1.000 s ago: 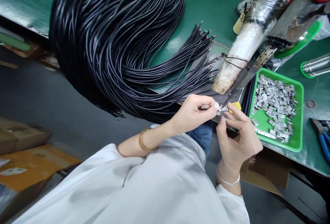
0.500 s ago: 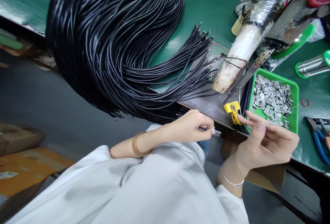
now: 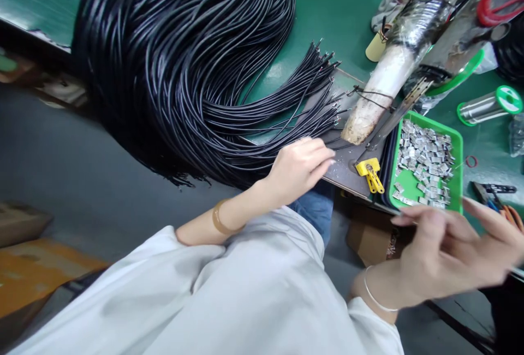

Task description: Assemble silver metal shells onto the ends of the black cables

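My left hand [image 3: 303, 167] is over the near edge of the bench, beside the stripped ends of a large bundle of black cables [image 3: 184, 71]. Its fingers are bent and close together; the thumb side is partly hidden, and I cannot see what they hold. My right hand [image 3: 458, 257], blurred by motion, is at the near side of a green tray [image 3: 459, 180] of small metal connector shells [image 3: 426, 153]. Thumb and forefinger are drawn together while another finger sticks out; anything between them is too small to make out.
A soldering iron tip [image 3: 420, 90] and a wrapped tube [image 3: 374, 93] slant over the bench. A yellow clip [image 3: 369, 172] sits at its edge. To the right are a solder spool [image 3: 487, 108], a red ring [image 3: 471, 161] and pliers [image 3: 497, 199].
My left hand has moved up toward the cable ends, and the cable with a metal connector it held is out of sight. My right hand has shifted right and down, away from the yellow clip.
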A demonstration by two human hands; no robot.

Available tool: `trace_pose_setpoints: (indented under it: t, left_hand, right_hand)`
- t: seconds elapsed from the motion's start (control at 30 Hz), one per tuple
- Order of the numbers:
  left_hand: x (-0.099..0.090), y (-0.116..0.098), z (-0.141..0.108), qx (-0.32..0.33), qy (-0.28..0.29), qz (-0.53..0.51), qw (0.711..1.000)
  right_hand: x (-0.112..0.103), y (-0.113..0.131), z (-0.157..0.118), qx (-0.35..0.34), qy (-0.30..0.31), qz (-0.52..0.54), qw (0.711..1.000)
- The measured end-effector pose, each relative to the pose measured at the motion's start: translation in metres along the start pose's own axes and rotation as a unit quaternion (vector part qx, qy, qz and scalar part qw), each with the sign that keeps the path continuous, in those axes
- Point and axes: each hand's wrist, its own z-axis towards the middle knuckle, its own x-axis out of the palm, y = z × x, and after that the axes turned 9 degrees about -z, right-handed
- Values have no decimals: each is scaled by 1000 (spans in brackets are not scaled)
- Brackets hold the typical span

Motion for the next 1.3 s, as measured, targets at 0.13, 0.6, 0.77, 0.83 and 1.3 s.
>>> trace_pose_setpoints:
  t: [0.13,0.6,0.77,0.83,1.3]
  left_hand:
    - [4,11,9,-15,19,134,991]
    - [12,-28,-23,66,463,-521,714]
    - [25,-8,-33,-167,98,-517,834]
    - [17,-1,-28,-224,-74,-532,813]
    - [16,-10,-5,-201,22,-493,846]
  right_hand:
    - [9,-33,25,-13,49,-91,995]
    - [21,-94,96,-100,201,-360,906]
    - [13,-65,73,-105,13,-188,977]
    - [16,-40,55,-79,-43,-26,996]
    - [64,4,-21,3,129,123,984]
